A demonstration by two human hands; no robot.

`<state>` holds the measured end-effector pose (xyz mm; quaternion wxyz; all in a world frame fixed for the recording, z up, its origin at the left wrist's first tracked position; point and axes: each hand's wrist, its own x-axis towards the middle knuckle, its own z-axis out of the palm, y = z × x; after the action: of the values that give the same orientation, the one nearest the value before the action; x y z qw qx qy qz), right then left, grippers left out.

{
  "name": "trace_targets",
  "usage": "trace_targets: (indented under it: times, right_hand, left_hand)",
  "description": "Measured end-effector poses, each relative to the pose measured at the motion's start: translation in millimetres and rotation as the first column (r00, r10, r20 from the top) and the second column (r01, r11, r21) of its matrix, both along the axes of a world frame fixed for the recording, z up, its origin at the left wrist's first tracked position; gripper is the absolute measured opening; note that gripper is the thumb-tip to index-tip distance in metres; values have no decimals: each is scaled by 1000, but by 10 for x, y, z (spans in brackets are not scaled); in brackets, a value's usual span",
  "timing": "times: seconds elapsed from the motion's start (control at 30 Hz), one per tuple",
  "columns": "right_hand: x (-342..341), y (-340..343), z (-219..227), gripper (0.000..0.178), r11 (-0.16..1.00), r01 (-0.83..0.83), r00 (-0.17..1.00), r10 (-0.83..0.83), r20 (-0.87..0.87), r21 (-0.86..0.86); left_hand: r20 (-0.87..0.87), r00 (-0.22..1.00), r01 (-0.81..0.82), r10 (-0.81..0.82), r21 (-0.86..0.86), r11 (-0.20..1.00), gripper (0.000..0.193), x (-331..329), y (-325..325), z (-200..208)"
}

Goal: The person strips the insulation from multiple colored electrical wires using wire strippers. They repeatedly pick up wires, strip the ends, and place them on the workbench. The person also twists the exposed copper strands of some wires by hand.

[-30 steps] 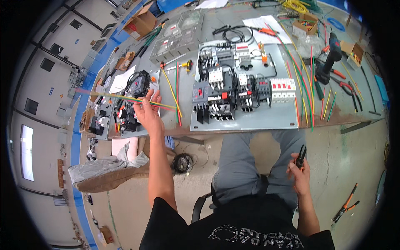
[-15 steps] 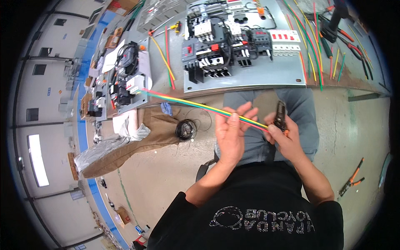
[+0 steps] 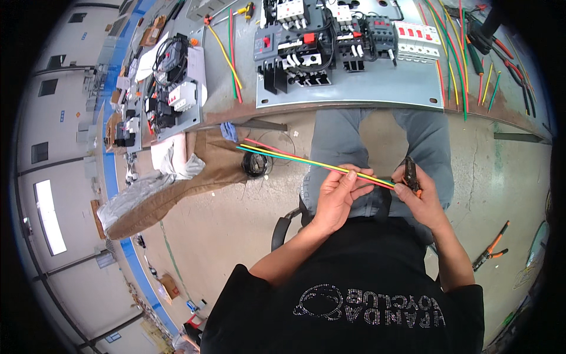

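Observation:
A small bundle of red, yellow and green wires (image 3: 298,160) runs across my lap, its loose ends fanning apart toward the left. My left hand (image 3: 337,199) pinches the bundle between thumb and fingers. At the bundle's right end, my right hand (image 3: 423,197) grips the wires with thumb and finger. That same hand also holds dark pliers (image 3: 409,171) with a bit of orange on the handle, jaws pointing away from me. The exact wire tips at the right hand are hidden by its fingers.
On the bench ahead stands a metal mounting plate (image 3: 354,94) with breakers and contactors. More cut wires (image 3: 451,65) and red-handled pliers (image 3: 512,68) lie to its right. A second device assembly (image 3: 180,97) sits left. Orange-handled pliers (image 3: 492,248) lie on the floor; a person's brown-trousered leg (image 3: 171,206) extends at left.
The wire bundle has moved right and nearer to me, its loose ends now away from the left assembly. My left fingers have closed more on it. The view has shifted slightly.

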<state>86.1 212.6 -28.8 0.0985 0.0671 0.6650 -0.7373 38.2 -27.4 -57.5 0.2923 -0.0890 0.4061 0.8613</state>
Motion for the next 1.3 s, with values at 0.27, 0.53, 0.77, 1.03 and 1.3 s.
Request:
trace_targets:
  times: [0.27,0.53,0.77,1.03,1.3]
  right_hand:
    - [74,10,-299,20,980,-37,996,51,-67,197]
    - [54,130,-265,21,956,-166,984,177,-25,243]
    - [-11,235,-97,25,996,-15,992,25,-123,83]
    - [-75,220,-15,40,921,32,999,-34,1,-388]
    - [-39,39,-45,42,938,15,997,-41,-68,-345]
  left_hand:
    - [319,910,288,-264,-30,957,33,-57,-244,-245]
    - [-556,250,-20,-793,-822,570,23,-389,314,354]
    - [-164,268,609,-949,-735,299,18,-726,483,455]
    - [319,532,845,-785,-137,517,28,-642,400,843]
    - [313,751,646,-582,-165,745,27,-356,290,641]
